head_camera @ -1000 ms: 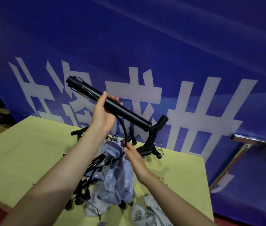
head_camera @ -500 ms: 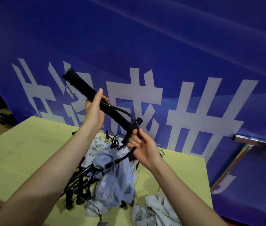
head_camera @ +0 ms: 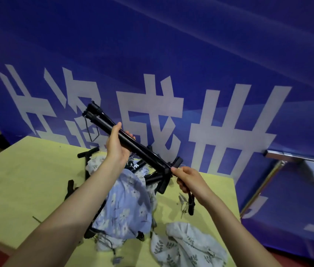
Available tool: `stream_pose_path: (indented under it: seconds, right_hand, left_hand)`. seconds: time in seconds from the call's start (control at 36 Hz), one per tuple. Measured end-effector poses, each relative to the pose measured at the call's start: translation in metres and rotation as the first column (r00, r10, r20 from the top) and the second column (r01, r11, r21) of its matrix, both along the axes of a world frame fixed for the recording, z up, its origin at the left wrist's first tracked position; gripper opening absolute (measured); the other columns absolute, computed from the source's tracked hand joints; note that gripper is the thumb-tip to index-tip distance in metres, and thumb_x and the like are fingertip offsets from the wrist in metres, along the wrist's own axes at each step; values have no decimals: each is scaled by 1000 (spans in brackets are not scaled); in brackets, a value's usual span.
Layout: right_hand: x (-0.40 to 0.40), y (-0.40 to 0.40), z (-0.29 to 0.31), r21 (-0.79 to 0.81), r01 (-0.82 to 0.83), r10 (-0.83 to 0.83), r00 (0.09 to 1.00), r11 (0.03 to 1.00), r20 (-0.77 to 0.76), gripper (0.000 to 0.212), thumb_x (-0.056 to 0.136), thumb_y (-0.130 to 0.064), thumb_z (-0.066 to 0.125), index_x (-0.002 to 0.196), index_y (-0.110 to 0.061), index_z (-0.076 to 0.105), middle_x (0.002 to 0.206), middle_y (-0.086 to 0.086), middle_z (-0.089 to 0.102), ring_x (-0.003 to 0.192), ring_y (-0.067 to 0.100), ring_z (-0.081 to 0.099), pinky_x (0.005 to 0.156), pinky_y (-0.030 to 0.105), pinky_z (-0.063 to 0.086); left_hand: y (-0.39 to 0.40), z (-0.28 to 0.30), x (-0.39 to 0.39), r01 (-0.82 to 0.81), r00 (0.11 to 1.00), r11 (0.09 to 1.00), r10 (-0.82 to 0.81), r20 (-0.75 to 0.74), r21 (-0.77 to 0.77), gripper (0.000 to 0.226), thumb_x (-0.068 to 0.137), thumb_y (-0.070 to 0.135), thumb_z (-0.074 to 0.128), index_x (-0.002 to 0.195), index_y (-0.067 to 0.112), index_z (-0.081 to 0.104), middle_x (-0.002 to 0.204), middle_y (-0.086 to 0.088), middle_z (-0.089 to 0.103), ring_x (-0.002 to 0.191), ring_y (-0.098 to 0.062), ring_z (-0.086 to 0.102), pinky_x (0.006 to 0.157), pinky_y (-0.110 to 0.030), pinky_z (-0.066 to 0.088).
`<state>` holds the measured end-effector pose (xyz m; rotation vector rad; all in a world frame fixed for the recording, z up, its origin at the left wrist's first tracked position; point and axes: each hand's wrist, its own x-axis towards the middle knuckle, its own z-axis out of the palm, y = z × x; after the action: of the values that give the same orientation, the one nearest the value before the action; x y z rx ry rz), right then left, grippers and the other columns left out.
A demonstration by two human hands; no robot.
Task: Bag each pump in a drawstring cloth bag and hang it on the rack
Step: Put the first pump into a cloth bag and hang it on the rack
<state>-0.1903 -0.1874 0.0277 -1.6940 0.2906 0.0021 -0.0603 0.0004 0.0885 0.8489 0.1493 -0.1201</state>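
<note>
Pump point(head_camera: 133, 145) in hand, black, long-barrelled, held up over the far half of the table point(head_camera: 27, 180) and slanting from upper left down to lower right, not yet in any bag. The left hand point(head_camera: 116, 146) is wrapped round the barrel near its middle, fingers curled shut on it. The right hand point(head_camera: 188, 179) is at the lower end, by the T-shaped handle, thumb and fingers pinched closed; it looks to have the hose point(head_camera: 190, 201) run through it, with the hose end dangling below, though exactly what the fingertips pinch I cannot tell. A thin cord hangs loose off the upper end.

Under it lies a heap: a blue flowered bag point(head_camera: 129, 205) draped over more black pumps point(head_camera: 88, 153), and a white leaf-print bag point(head_camera: 187, 247) nearer the table's front edge. The rack point(head_camera: 296, 160) is well off to the right.

Risks, as I judge them: the loose hose or dangling cord could snag on the pile when the pump comes down, dragging a pump or a bag off the table. An untucked hose may also catch on a bag mouth. With both hands occupied, opening a bag means letting go with one, and the long barrel could then tip
</note>
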Motion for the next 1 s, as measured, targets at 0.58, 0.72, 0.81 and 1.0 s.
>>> stream_pose_path:
  seconds: [0.58, 0.72, 0.81, 1.0]
  right_hand:
    - [-23, 1, -38, -74, 167, -163, 985, 983, 58, 37, 93, -34, 59, 67, -9, 54, 51, -4, 38, 45, 8, 32, 48, 19, 29]
    - [-28, -2, -41, -78, 153, -152, 988, 985, 22, 40, 94, -35, 59, 62, -11, 52, 50, -5, 39, 44, 9, 31, 47, 21, 27]
    - [-31, -3, -43, -81, 140, -140, 990, 987, 4, 41, 94, -34, 58, 61, -12, 53, 49, -5, 37, 43, 9, 30, 46, 22, 26]
    - [-38, -9, -45, -55, 156, -159, 986, 986, -56, 36, 94, -36, 59, 68, -11, 55, 51, -4, 36, 44, 11, 29, 46, 22, 26]
  left_hand:
    - [-9, -16, -11, 64, 991, 996, -71, -118, -63, 27, 84, 37, 69, 77, 18, 51, 62, 1, 49, 58, -14, 51, 68, -28, 49]
    - [-13, -18, -11, 84, 990, 996, -88, -113, -36, 28, 82, 41, 71, 83, 19, 53, 63, 2, 51, 60, -14, 53, 71, -29, 51]
    - [-16, -23, -11, 76, 988, 997, -78, -137, -21, 30, 82, 41, 72, 89, 18, 53, 65, 2, 51, 61, -15, 55, 72, -30, 52]
    - [-27, -29, -17, 101, 980, 995, -103, -170, -21, 31, 82, 42, 70, 85, 16, 53, 63, 0, 49, 59, -15, 54, 68, -29, 52]
